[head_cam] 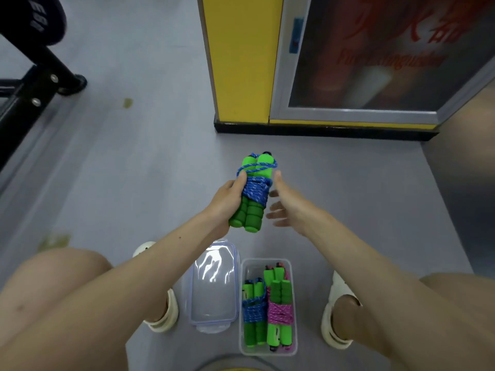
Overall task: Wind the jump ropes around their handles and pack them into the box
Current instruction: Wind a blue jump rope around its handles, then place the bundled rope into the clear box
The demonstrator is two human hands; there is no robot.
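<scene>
Cabinet door (348, 87) — red lettering (389, 58), unreadable

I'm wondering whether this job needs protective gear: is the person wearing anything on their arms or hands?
No. The left forearm and right forearm are bare as far as the picture shows, with no sleeves in view. The left hand and right hand have no gloves, and no watch, bracelet or ring shows on either.
</scene>
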